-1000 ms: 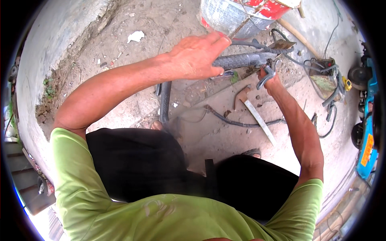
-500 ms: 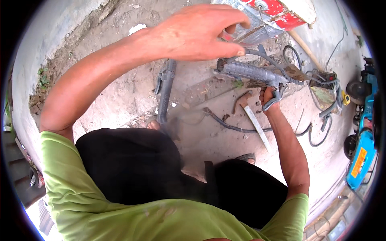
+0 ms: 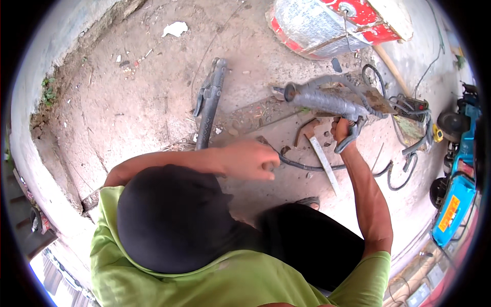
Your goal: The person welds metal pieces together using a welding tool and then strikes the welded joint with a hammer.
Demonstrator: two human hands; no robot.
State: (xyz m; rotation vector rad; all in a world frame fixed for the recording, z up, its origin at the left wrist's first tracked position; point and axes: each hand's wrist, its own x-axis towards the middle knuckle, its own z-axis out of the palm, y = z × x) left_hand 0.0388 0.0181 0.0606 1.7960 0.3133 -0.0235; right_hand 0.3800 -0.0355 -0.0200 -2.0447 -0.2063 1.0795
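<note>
Low in front of me, my right hand [image 3: 341,130] is closed round the looped handle of a grey, ribbed cylindrical tool [image 3: 325,100] with a round open end toward the left. Its exact kind is unclear. My left hand [image 3: 250,159] hovers above the ground beside my left knee, slightly blurred, with thumb and forefinger apart and nothing visible in it. Below the grey tool, a hammer with a rusty curved head [image 3: 308,130] and a flat pale handle lies on the ground. A dark tube with a clamp-like side piece [image 3: 212,100] stands beyond my left forearm, its lower end hidden.
A red and silver container [image 3: 317,30] stands at the top, near a wooden pole [image 3: 391,69]. Dark cable [image 3: 307,165] runs across the dirt to a box with tangled leads [image 3: 414,112] at right. A blue wheeled machine [image 3: 455,204] lies along the right side.
My left hand has dropped from above the grey tool's left end down toward my left knee. My right hand keeps its hold, and the tool has shifted slightly.
</note>
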